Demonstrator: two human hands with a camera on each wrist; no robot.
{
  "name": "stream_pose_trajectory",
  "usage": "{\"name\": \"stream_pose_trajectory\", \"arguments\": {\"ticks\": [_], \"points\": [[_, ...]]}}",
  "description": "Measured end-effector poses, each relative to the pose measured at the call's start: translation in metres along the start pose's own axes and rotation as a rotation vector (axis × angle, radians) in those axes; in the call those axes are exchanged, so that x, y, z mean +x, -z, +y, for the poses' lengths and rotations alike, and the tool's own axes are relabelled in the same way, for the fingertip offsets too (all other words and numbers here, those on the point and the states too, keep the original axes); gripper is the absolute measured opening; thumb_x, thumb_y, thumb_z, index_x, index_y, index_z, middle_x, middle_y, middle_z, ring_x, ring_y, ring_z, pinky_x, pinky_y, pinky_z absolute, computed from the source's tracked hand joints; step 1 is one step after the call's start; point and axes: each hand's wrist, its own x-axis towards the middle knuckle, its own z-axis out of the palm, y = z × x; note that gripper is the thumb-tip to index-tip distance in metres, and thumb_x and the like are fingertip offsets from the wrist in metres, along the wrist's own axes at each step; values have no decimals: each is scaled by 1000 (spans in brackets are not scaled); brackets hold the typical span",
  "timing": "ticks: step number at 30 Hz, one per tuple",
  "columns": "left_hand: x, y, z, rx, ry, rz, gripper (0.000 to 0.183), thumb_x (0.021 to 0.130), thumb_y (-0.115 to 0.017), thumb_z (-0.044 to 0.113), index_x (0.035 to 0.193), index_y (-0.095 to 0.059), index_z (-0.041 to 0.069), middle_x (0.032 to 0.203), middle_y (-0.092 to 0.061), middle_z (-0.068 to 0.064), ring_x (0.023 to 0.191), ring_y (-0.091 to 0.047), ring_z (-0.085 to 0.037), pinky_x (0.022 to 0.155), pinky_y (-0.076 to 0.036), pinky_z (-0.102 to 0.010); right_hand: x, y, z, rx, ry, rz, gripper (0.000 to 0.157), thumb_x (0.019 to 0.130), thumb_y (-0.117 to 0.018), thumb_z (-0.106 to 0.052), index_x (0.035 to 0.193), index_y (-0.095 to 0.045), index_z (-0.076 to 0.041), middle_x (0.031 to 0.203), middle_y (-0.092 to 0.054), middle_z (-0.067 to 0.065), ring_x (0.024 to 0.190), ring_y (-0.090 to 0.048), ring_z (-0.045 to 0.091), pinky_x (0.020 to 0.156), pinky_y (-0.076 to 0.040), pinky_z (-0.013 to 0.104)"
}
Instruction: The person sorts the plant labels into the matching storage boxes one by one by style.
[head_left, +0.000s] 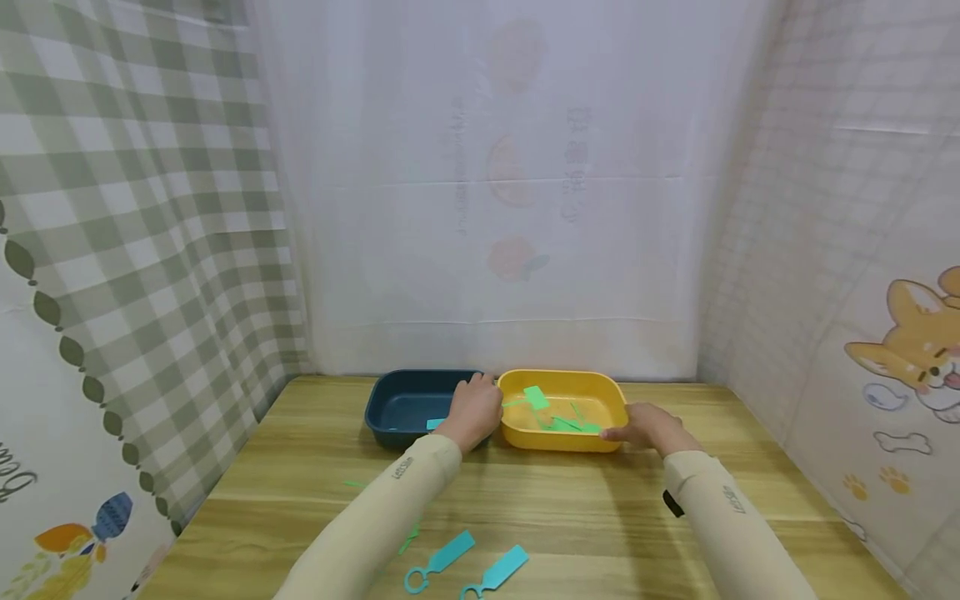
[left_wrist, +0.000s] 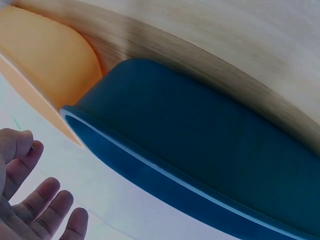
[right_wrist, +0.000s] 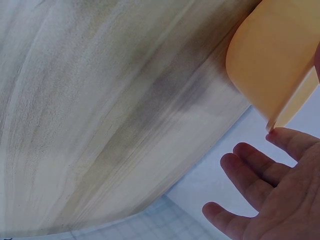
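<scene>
The yellow bin (head_left: 562,443) is sitting toward the back of the wooden table (head_left: 585,517) and is serving as reference. The left hand (head_left: 474,412) is hovering at its left end; thumb and forefinger are pinching the thin tail of a light green tag (head_left: 536,397), while the other fingers are curving loosely, gripping nothing. The tag's flat part is hanging over the left half of the bin's interior; whether it is touching the pieces below, cannot tell. The right hand (head_left: 651,427) is holding the bin's right end, thumb lying over the near rim and forefinger touching the rim's edge, remaining fingers spreading free. More green tags (head_left: 570,424) are lying inside, mostly toward the near right. A dark blue bin (head_left: 390,437) is standing just left of the yellow one, a light blue piece (head_left: 434,424) showing inside it. Two light blue tags (head_left: 450,552) are lying on the tabletop, nearer the person than the yellow bin and to its left. Green pieces (head_left: 408,537) are showing farther left, partly hidden by the left sleeve (head_left: 375,521). A white curtain (head_left: 510,292) is hanging behind the yellow bin.
</scene>
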Motion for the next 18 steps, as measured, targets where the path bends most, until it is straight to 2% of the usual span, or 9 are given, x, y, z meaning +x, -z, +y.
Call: {"name": "stream_pose_trajectory", "arguments": {"ticks": [5, 11, 14, 18], "points": [[6, -4, 3, 30, 26, -15, 20, 100, -59, 21, 98, -78, 15, 112, -62, -4, 96, -55, -22, 73, -47, -36, 0, 0, -4, 8, -4, -2, 48, 90, -69, -50, 106, -62, -5, 113, -64, 21, 103, -59, 38, 83, -45, 63], [7, -10, 6, -5, 26, -32, 20, 96, -68, 32, 99, -77, 16, 111, -62, -6, 93, -55, -23, 74, -47, -38, 1, 0, -4, 3, -16, -2, 50, 89, -69, -50, 108, -63, -4, 114, -64, 21, 104, -59, 39, 85, -44, 65], [7, -14, 4, 7, 39, -50, 25, 95, -69, 36, 106, -76, 16, 112, -62, -5, 95, -55, -24, 78, -49, -40, 2, 0, -2, 4, -23, -4, 51, 89, -69, -51, 107, -63, -4, 113, -65, 20, 104, -59, 38, 85, -44, 65], [6, -18, -3, 17, 45, -49, 23, 95, -68, 35, 105, -76, 16, 109, -62, -7, 96, -55, -25, 81, -50, -42, 2, 0, 0, 10, -32, -7, 50, 89, -69, -51, 106, -63, -4, 113, -65, 20, 104, -59, 39, 87, -42, 68]]}}
